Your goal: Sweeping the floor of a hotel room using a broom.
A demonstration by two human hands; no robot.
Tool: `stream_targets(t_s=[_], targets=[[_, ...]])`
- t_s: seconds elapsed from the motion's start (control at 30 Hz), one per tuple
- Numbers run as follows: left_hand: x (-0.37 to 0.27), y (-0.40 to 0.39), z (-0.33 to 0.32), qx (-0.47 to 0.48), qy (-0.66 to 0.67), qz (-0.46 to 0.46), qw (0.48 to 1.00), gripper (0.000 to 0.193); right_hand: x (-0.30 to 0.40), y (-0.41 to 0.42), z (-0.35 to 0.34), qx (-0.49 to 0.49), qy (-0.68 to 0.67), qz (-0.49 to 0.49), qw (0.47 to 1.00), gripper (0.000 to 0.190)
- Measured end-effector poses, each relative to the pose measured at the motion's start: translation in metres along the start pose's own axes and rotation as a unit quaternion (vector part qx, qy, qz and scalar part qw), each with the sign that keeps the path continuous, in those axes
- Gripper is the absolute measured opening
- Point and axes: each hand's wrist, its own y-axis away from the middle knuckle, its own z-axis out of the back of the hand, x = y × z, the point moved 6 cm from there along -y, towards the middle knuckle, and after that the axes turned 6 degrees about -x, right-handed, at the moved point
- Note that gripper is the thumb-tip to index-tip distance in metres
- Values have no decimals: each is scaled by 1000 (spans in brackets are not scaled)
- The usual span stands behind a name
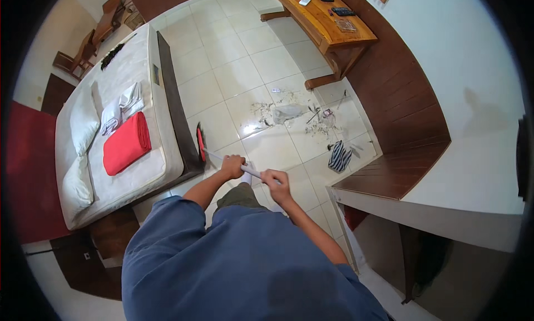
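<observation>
Both hands grip the pale handle (251, 171) of a broom with a red head. My left hand (232, 166) is closed round the handle on the side nearer the head, and my right hand (276, 183) holds it close to its end. The red broom head (201, 143) with dark bristles rests on the tiled floor beside the bed base. Farther right on the floor lie scattered debris (319, 129), a crumpled clear plastic bag (287, 113) and a striped cloth (340, 157).
At the left stands a bed (167, 154) bearing a folded red cloth (127, 143), white folded linens (110, 116) and pillows (84, 120). A wooden desk (308, 14) with small devices stands against the right wall. A low wall edge (354, 193) juts in at the lower right.
</observation>
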Motion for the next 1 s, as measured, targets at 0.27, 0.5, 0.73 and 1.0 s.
stream_targets(t_s=[0.27, 0.5, 0.73, 1.0], targets=[[-47, -112, -17, -35, 132, -150, 979, 20, 54, -61, -12, -106, 228, 50, 967, 28], [-159, -133, 39, -9, 166, -327, 930, 18, 151, -86, -3, -69, 174, 28, 982, 37], [-133, -48, 79, 18, 58, -446, 893, 20, 97, -84, 26, 119, 370, -291, 875, 39], [11, -67, 125, -117, 59, -197, 972, 43, -98, -154, -105, 127, 35, -413, 901, 13]])
